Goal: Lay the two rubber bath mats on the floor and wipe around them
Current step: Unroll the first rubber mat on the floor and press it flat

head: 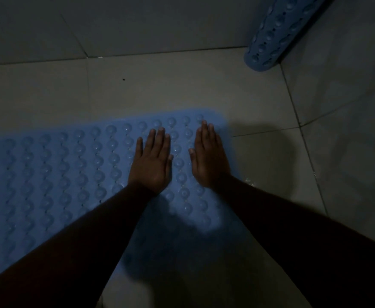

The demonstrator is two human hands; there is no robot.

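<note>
A: Where, the first mat [55,174]?

B: Flat on the tiled floor [182,85], spread from 9 o'clock toward centre, bumps and small holes facing up.

A: And the hands?

B: Both palm-down on its right end. Left hand [152,162] near the middle of that end, right hand [208,158] just beside the far right corner. Fingers [159,141] straight and together, released, gripping nothing, merely pressing.

A: The second mat [271,32]?

B: Up at 1 o'clock, apparently rolled or curled, propped in the corner against the wall [349,107], lower end touching the floor. Well apart from both hands.

A: Handling?

B: Probably soft and floppy, judging by how closely the flat one hugs the tiles. Rubber, so likely grippy when dry, slick where wet; a glint of water shows near 3 o'clock beside the right forearm. Light enough for one hand, most likely.

A: Where to take hold?

B: For the propped one, around its lower end or along a long edge, both hands, then unroll. For the flat one, no lifting needed; only pressing outward to seat it.

A: Wiping?

B: Not yet begun, by the look; no cloth visible.
</note>
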